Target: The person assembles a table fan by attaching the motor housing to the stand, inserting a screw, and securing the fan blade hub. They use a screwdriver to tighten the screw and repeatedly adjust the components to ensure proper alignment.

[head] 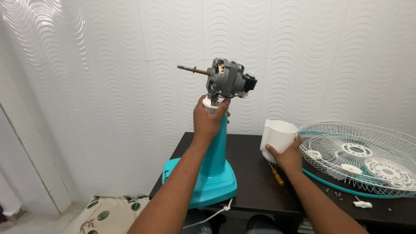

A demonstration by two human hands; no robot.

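Fingers of the left hand (209,121) are wrapped tight around the top of the tall turquoise plastic fan stand (215,164), just under its white collar, with the thumb laid up along the neck. Directly above that grip, the bare grey metal fan motor (229,79) is carried on the stand, its slim steel shaft (193,69) pointing left and slightly upward, so the motor's long axis runs roughly level, across the view, while the stand's long axis is upright. The stand's broad foot is set on the left end of the dark wooden counter (249,182), partly overhanging its edge.

Fingers of the right hand (287,157) are closed on the lower edge of a white plastic cup-shaped motor cover (277,138), which is held low, near the counter surface. This cover lies to the right of and well below the motor, apart from it; the left hand is much the nearer of the two to the motor.

Further out, a yellow-handled screwdriver (277,176) lies on the counter just under the right hand. A white wire fan guard (362,156) with a turquoise rim rests on the right, with small screws (338,195) near it. A white power cord (212,215) hangs below the counter, over a floral cushion (110,213).
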